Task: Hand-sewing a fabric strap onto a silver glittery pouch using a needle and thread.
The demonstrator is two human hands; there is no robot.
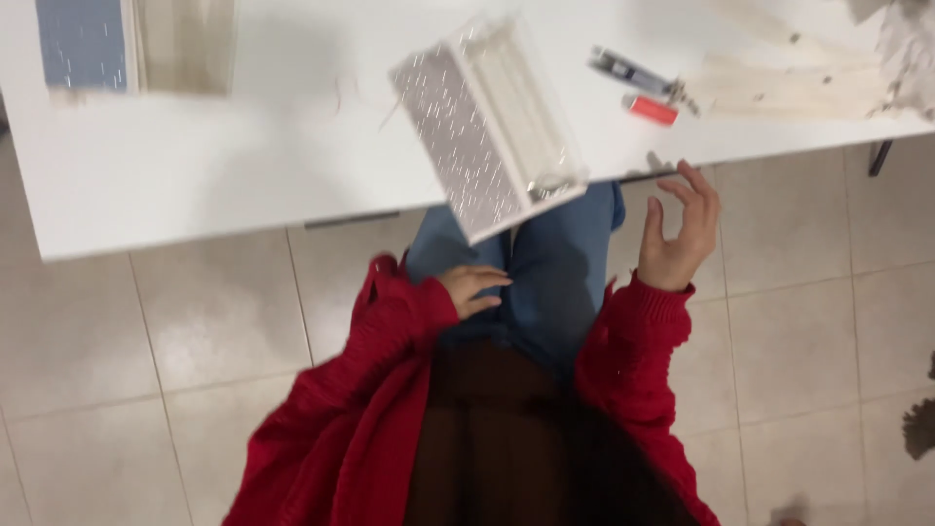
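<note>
Both hands empty, held near the white table edge above the person's lap.

Left hand (474,288) rests on blue jeans (560,273), fingers loosely curled, grasping nothing. Right hand (682,229) raised, open, fingers spread, just below the table (195,175) edge. A clear box (492,122) overhangs the edge between the hands; red lighter (650,109) lies nearby.

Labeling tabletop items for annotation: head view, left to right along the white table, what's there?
Blue panel → pale wooden board → clear plastic box with white sticks hanging over the table edge → grey lighter-like tool and red lighter → light wood pieces. Right hand is raised open just below the edge.
</note>
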